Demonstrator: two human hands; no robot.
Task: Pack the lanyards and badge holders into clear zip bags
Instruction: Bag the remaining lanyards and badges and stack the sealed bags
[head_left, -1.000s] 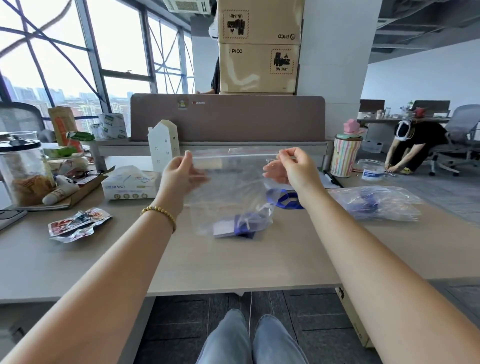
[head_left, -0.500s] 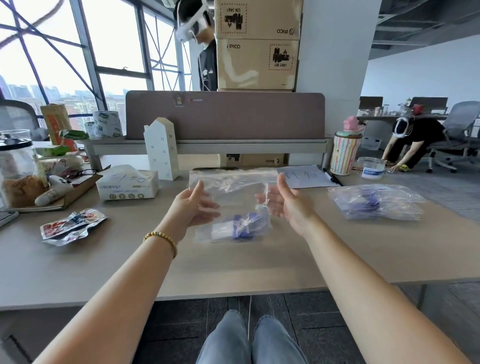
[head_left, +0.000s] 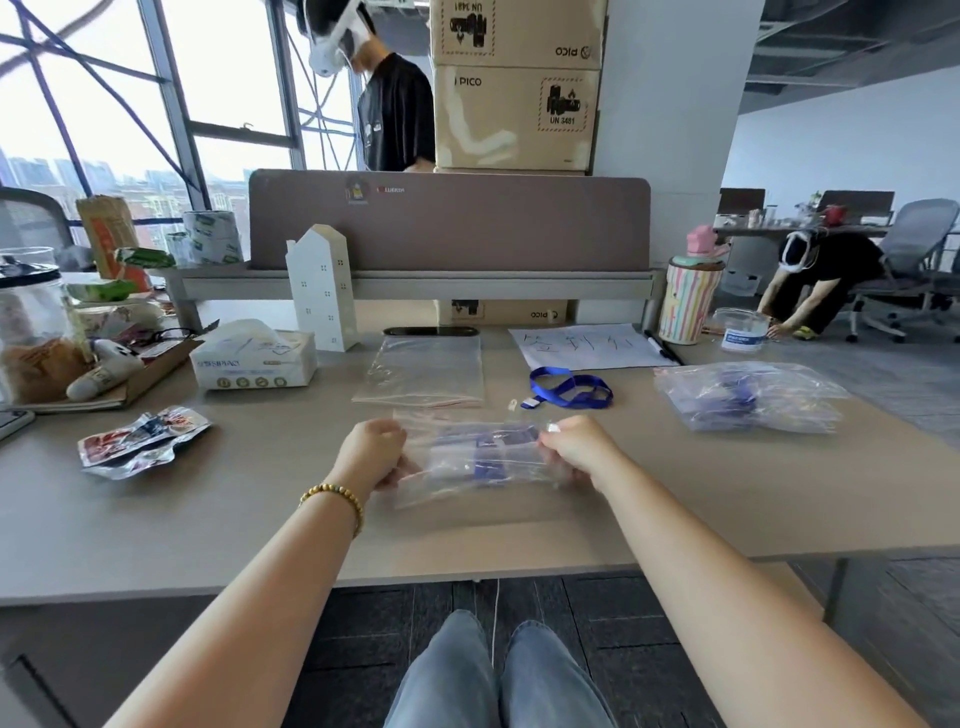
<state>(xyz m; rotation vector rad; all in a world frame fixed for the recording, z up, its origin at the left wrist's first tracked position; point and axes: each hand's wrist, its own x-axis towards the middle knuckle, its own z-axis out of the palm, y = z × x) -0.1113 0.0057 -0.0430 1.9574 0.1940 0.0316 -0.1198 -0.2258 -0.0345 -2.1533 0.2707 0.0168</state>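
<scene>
- A clear zip bag (head_left: 475, 457) with blue contents is held flat just above the desk (head_left: 260, 519), near its front edge, stretched between both hands.
- The bag's left end is gripped by the left hand (head_left: 375, 453), whose fingers are curled into a fist around the plastic; a beaded bracelet (head_left: 335, 498) is worn on that wrist.
- The bag's right end is gripped by the right hand (head_left: 574, 451), with the fingers curled and the plastic pinched under the thumb.
- Just beyond the held bag, a loose blue lanyard (head_left: 569, 389) is seen lying on the desk, and a flat empty zip bag (head_left: 423, 370) lies to its left.
- Far to the right, a heap of filled bags (head_left: 748, 395) is piled near the desk's edge.
- To the left, a crumpled snack wrapper (head_left: 140, 440) and a tissue box (head_left: 254, 358) are found.
- Farther back, a sheet of paper (head_left: 584, 345) with a pen (head_left: 662, 347) beside it, a white house-shaped model (head_left: 322, 288) and a striped cup (head_left: 688, 299) are set before the desk divider (head_left: 449, 223).
</scene>
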